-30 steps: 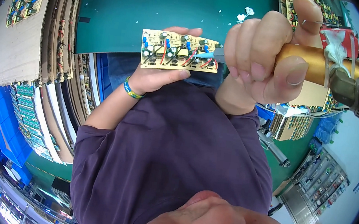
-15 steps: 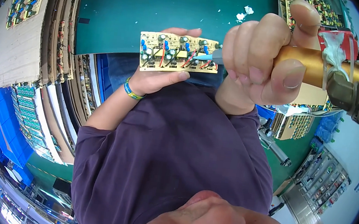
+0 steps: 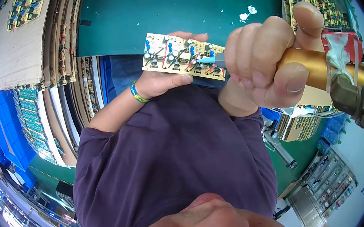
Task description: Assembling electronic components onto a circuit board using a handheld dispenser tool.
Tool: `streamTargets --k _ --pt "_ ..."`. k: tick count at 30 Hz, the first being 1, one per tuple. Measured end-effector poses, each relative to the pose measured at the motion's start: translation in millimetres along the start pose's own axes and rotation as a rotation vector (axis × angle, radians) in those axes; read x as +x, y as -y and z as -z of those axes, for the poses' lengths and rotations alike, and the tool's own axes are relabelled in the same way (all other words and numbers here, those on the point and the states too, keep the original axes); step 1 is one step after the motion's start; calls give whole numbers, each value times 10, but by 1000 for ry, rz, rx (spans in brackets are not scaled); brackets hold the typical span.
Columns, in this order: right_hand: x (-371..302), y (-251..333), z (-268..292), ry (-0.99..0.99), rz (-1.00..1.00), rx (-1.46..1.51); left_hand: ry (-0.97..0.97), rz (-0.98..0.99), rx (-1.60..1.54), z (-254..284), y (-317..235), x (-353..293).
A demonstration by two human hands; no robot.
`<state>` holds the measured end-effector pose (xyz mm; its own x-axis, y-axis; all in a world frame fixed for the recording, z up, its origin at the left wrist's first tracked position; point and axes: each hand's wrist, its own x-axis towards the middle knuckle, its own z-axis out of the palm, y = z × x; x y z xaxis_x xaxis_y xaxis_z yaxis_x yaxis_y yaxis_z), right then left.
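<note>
My left hand (image 3: 167,83) grips a tan circuit board (image 3: 155,68), thumb along its near edge and fingers behind the far edge. The board carries black and blue round components, small yellow blocks and several red and black wires. My right hand (image 3: 264,60) is wrapped round a glue dispensing gun (image 3: 307,59) with a gold barrel. From its front a tapered light-blue nozzle (image 3: 208,60) points left over the right half of the board, by a red wire. I cannot tell whether the tip touches. The board's right end is partly hidden by the nozzle and right hand.
A green table (image 3: 158,7) lies beyond my hands, with crumpled white scraps (image 3: 244,17) on it. Stacked cardboard sheets (image 3: 20,54) with circuit boards stand at the left. A hose fitting (image 3: 348,94) joins the gun at the right. More boards lie at the far right.
The circuit board in my left hand has shifted slightly to the right, under the nozzle. My right hand and the glue dispensing gun have barely moved.
</note>
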<state>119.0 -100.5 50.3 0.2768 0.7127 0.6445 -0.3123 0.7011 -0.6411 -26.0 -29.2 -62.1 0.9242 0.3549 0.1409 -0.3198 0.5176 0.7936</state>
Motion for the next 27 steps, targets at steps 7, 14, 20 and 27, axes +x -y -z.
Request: streamTargets --k 7,14,20,27 --pt "8 2 4 -2 10 -11 4 -29 16 1 -20 18" --pt "48 -2 -28 14 27 3 -7 6 97 10 -20 -2" --pt "73 -47 -83 32 39 55 11 -4 107 -11 -8 12" --pt "49 -52 -128 18 0 23 28 -20 133 6 -48 30"
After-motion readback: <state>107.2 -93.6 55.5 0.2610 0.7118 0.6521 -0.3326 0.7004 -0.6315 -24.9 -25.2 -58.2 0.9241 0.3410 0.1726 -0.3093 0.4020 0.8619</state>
